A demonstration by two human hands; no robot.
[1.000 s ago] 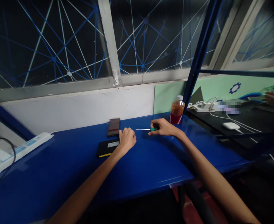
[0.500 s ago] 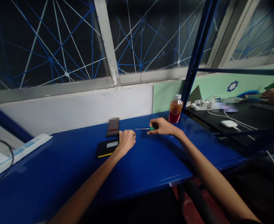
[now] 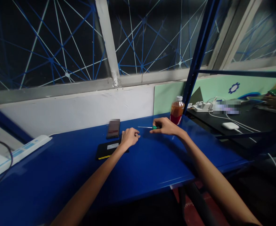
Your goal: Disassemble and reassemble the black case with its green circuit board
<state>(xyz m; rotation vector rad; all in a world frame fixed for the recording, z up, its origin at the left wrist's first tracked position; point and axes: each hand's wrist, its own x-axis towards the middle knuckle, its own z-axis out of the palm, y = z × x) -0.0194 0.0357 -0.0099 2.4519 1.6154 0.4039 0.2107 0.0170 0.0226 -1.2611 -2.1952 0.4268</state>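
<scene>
My right hand (image 3: 164,126) is closed round the green handle of a thin screwdriver (image 3: 145,127), whose metal shaft points left over the blue table (image 3: 149,163). Just left of the shaft's tip is my left hand (image 3: 130,137), with curled fingers. Whatever those fingers hold, if anything, is too small or hidden to name. Partly behind my left wrist lies a flat black box or case (image 3: 106,150) with a white label and a yellow strip along its near edge. Beyond it a dark phone (image 3: 114,128) lies on the table.
A bottle of orange-brown drink (image 3: 177,110) stands at the back right by a blue post (image 3: 194,66). A white power strip (image 3: 18,155) runs along the left side. On the black desk (image 3: 248,119) at right are cables, a white charger (image 3: 230,126) and another person's blurred hand.
My left hand has moved slightly up and right, uncovering more of the black case. My right hand and the screwdriver have shifted a little up and right. The other person's hand has moved.
</scene>
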